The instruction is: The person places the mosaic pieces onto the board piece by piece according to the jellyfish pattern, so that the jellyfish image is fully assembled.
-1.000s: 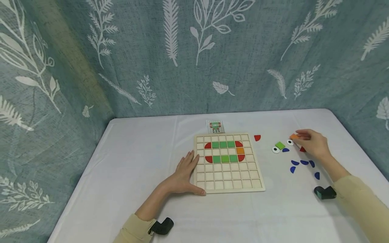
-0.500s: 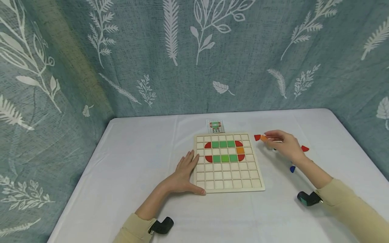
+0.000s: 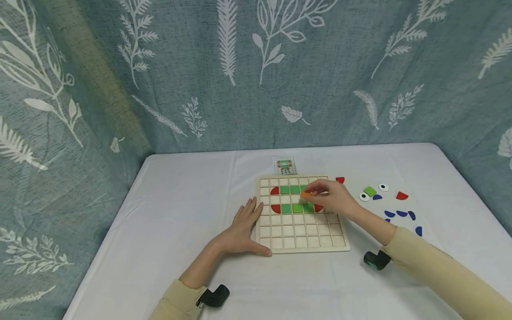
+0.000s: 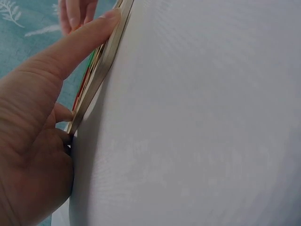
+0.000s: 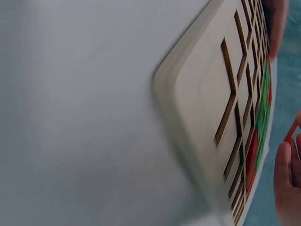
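Observation:
My right hand (image 3: 334, 198) pinches an orange square tile (image 3: 306, 195) between thumb and fingertips, over the upper middle of the wooden grid board (image 3: 300, 244). Green square tiles (image 3: 285, 190) and red quarter-round tiles (image 3: 275, 208) sit in two rows of its cells. The hand covers part of the board's right side. Along the left edge my left hand (image 3: 242, 231) lies with fingers spread, its thumb at the front corner. In the left wrist view that thumb (image 4: 89, 37) rests against the board's edge. The orange tile (image 5: 292, 129) also shows at the right wrist view's margin.
A small pattern card (image 3: 284, 166) lies behind the board. To the right are loose pieces: a green square (image 3: 370, 191), white eye discs (image 3: 363, 197), red pieces (image 3: 402, 195) and several blue half-rounds (image 3: 402, 214). A patterned curtain (image 3: 240, 111) hangs behind the table.
My right hand has carried the orange tile leftward from the loose pieces to over the board. The left hand has stayed at the board's left edge.

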`<state>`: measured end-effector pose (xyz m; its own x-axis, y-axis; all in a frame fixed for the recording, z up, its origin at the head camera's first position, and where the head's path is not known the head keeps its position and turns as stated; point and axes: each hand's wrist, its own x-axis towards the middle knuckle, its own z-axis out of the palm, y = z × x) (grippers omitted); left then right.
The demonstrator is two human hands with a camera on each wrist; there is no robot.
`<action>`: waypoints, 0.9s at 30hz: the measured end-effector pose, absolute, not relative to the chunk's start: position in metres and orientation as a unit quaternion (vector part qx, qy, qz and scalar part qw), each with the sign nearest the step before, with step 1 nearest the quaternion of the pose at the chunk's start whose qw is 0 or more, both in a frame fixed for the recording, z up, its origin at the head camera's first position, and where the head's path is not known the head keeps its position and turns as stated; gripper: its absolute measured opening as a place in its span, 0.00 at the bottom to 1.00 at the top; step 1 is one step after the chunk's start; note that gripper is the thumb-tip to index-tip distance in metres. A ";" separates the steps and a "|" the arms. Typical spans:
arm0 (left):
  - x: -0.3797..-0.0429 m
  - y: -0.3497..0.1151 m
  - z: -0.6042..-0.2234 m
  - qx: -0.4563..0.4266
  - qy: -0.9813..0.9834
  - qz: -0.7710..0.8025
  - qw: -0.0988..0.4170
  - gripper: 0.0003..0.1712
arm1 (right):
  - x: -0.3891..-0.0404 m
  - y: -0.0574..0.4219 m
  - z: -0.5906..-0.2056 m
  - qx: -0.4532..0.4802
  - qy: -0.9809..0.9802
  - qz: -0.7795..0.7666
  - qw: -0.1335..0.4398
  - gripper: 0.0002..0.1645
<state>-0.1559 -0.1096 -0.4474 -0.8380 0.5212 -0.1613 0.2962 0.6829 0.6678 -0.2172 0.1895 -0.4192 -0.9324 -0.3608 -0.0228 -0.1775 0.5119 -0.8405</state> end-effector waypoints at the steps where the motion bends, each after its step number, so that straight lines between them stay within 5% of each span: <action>1: -0.156 -0.110 -0.447 0.227 0.901 0.327 0.172 0.74 | -0.217 0.183 -0.420 -0.167 0.863 -0.467 0.100 0.15; 17: -0.156 -0.111 -0.446 0.233 0.900 0.322 0.175 0.73 | -0.238 0.122 -0.428 -0.346 0.866 -0.351 0.079 0.08; 27: -0.157 -0.112 -0.448 0.239 0.900 0.320 0.172 0.74 | -0.240 0.116 -0.427 -0.373 0.864 -0.336 0.039 0.08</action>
<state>-0.1567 -0.1117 -0.4484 -0.8268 0.5403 -0.1565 0.3202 0.6807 0.6589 -0.2396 0.1164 -0.4274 -0.7190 -0.6706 0.1824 -0.6177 0.4965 -0.6098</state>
